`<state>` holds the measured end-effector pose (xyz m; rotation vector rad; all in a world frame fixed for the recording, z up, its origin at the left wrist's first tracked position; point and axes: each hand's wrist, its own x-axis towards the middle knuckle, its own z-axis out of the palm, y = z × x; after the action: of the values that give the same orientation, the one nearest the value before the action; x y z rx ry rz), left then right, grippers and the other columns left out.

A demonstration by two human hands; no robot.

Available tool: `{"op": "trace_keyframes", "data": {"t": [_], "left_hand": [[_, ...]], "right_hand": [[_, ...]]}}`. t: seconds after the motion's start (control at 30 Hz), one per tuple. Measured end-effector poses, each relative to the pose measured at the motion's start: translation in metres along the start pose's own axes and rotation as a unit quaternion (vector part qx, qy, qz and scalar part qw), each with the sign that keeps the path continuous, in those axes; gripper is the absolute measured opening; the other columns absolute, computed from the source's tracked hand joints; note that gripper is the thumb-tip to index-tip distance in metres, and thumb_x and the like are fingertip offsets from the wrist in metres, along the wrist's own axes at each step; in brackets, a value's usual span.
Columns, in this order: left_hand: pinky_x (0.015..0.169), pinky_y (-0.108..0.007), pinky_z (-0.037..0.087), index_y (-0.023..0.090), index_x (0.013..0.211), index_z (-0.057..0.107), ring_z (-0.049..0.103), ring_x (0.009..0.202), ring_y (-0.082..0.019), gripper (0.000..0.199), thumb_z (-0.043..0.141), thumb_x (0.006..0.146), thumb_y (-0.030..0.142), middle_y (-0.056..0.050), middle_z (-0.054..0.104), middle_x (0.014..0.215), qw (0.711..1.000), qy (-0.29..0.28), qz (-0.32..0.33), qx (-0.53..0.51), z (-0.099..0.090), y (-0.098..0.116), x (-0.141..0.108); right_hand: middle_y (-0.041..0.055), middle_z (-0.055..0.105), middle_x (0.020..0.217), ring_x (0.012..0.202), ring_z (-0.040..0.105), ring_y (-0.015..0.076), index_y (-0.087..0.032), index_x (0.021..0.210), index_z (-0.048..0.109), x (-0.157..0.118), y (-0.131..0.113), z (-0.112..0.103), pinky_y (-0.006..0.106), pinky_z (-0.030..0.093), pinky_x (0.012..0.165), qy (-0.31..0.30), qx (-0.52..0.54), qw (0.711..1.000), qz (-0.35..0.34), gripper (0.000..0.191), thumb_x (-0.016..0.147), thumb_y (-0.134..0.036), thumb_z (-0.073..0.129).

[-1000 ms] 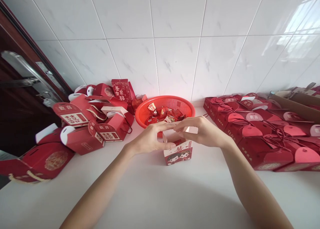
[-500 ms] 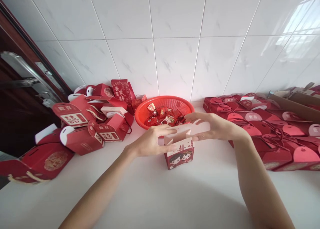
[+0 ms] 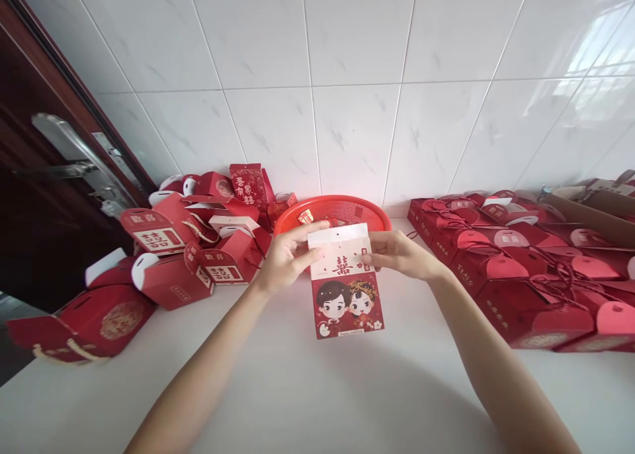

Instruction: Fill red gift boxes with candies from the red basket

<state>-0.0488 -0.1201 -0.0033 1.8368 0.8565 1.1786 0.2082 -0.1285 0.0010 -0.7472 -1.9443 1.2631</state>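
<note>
Between my two hands is a red and white wedding candy box (image 3: 348,302), printed with a cartoon couple, its front panel facing me and its white top edges drawn close together. My left hand (image 3: 289,259) pinches the upper left side, thumb on the front and fingers behind. On the upper right side, my right hand (image 3: 401,256) grips in the same way. Just behind the box stands a red plastic basket (image 3: 342,206); the box and my hands hide most of what lies in it, though a wrapped sweet (image 3: 306,216) shows.
Several red gift boxes (image 3: 173,278) are heaped at the left beside a dark door with a metal handle (image 3: 69,143). Rows of closed red boxes with cords (image 3: 506,262) fill the right side, near a brown carton (image 3: 590,209). A tiled wall (image 3: 357,136) rises behind.
The box's open top has been pressed together, and its front now tilts up toward me. My hands have closed onto its upper sides; the right hand was apart from it with fingers spread.
</note>
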Motion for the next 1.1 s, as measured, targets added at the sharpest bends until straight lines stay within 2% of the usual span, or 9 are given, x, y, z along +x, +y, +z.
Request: {"op": "trace_keyframes", "data": {"t": [0.13,0.33,0.4,0.57,0.67,0.73,0.9,1.0,1.1], "left_hand": [[0.081,-0.036,0.062,0.017,0.15,0.043,0.074,0.095,-0.026,0.08,0.075,0.081,0.042,-0.013,0.076,0.11,1.0,-0.02,0.004,-0.022,0.002,-0.001,0.0],[0.084,-0.038,0.062,0.02,0.146,0.044,0.072,0.106,-0.03,0.078,0.076,0.08,0.045,-0.013,0.072,0.122,0.997,-0.064,-0.025,-0.03,0.002,0.002,0.0],[0.085,-0.038,0.063,0.019,0.143,0.045,0.073,0.103,-0.029,0.074,0.075,0.081,0.045,-0.013,0.074,0.116,0.996,-0.07,-0.031,-0.038,0.003,0.003,0.0],[0.081,-0.038,0.063,0.017,0.133,0.05,0.075,0.093,-0.028,0.067,0.077,0.078,0.044,-0.012,0.077,0.105,0.997,-0.056,-0.033,-0.049,0.006,0.001,0.0],[0.079,-0.037,0.063,0.017,0.13,0.051,0.076,0.091,-0.027,0.063,0.077,0.079,0.044,-0.011,0.077,0.102,0.997,-0.055,-0.035,-0.047,0.006,0.0,0.0],[0.079,-0.037,0.062,0.017,0.127,0.052,0.076,0.089,-0.026,0.059,0.075,0.08,0.043,-0.01,0.077,0.101,0.997,-0.054,-0.038,-0.039,0.006,-0.001,-0.001],[0.073,-0.031,0.062,0.017,0.109,0.065,0.074,0.081,-0.021,0.04,0.075,0.08,0.043,-0.007,0.077,0.096,0.999,-0.036,-0.011,-0.007,0.008,-0.002,-0.001],[0.071,-0.029,0.062,0.016,0.098,0.072,0.074,0.079,-0.021,0.032,0.075,0.079,0.042,-0.007,0.078,0.092,0.999,-0.03,-0.011,0.003,0.009,-0.004,-0.001],[0.074,-0.03,0.063,0.014,0.1,0.075,0.076,0.082,-0.022,0.035,0.077,0.077,0.039,-0.008,0.079,0.094,0.999,-0.024,-0.026,-0.014,0.01,-0.007,-0.001]], "right_hand": [[0.0019,0.068,0.076,0.063,0.058,0.0102,-0.014,0.09,0.071,-0.002,-0.002,-0.001,0.023,0.05,0.054,0.013,0.023,1.0,0.006,0.031,0.081,-0.043,0.077],[0.0015,0.066,0.071,0.059,0.056,0.0104,-0.014,0.083,0.072,-0.004,-0.007,-0.003,0.024,0.05,0.051,0.057,0.06,0.997,0.002,0.03,0.075,-0.041,0.082],[0.003,0.069,0.076,0.061,0.059,0.0115,-0.014,0.089,0.074,-0.004,-0.006,-0.004,0.025,0.052,0.054,0.062,0.055,0.997,-0.001,0.03,0.076,-0.041,0.081],[0.0094,0.074,0.108,0.09,0.069,0.0194,-0.017,0.12,0.068,-0.003,0.0,-0.004,0.034,0.059,0.08,0.04,0.071,0.996,-0.024,0.04,0.085,-0.036,0.074],[0.0091,0.075,0.109,0.092,0.071,0.02,-0.02,0.141,0.052,-0.004,0.004,-0.005,0.036,0.06,0.082,0.029,0.095,0.995,-0.023,0.057,0.088,-0.032,0.072],[0.0079,0.076,0.106,0.092,0.072,0.0199,-0.023,0.145,0.047,-0.004,0.006,-0.005,0.036,0.061,0.081,0.02,0.107,0.994,-0.024,0.062,0.089,-0.031,0.072],[0.0063,0.077,0.109,0.097,0.073,0.0195,-0.021,0.116,0.072,-0.004,0.009,-0.007,0.033,0.061,0.084,0.031,0.11,0.993,-0.043,0.032,0.085,-0.026,0.077],[0.0066,0.077,0.109,0.098,0.073,0.0212,-0.022,0.113,0.075,-0.003,0.011,-0.008,0.034,0.061,0.084,0.035,0.1,0.994,-0.041,0.033,0.08,-0.027,0.081],[0.0073,0.078,0.104,0.094,0.074,0.0229,-0.022,0.11,0.078,-0.003,0.013,-0.009,0.036,0.061,0.081,0.064,0.055,0.995,-0.046,0.031,0.082,-0.036,0.078]]}}
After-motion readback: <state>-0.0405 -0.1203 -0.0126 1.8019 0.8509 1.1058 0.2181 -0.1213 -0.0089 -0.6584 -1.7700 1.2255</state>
